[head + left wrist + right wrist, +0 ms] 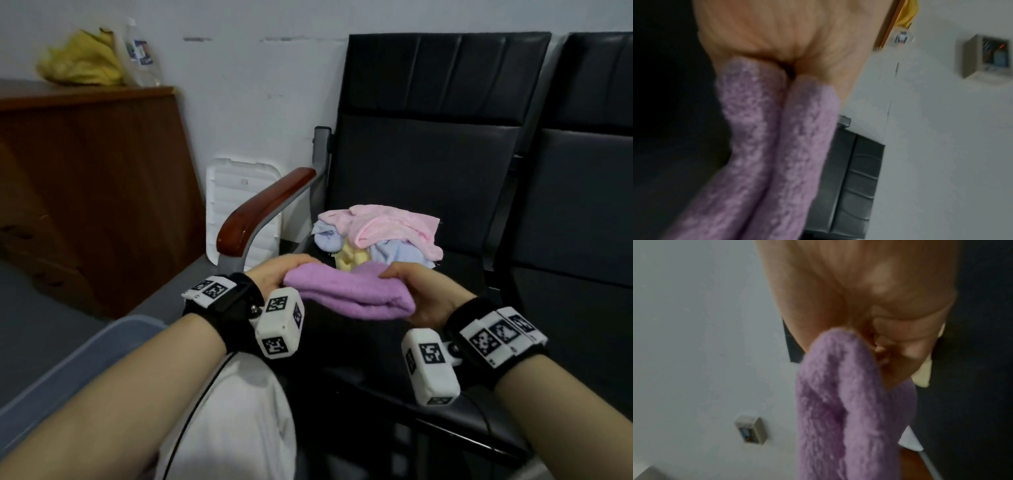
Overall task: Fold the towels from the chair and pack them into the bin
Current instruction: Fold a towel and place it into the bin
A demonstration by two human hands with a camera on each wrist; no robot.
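I am pinching the folded purple towel at both ends, left hand and right hand. I am thinking both grips should stay level so the layers hold together on the way to the bin.

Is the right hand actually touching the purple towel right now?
Touching. In the right wrist view the right hand curls its fingers round the end of the folded purple towel; the head view agrees.
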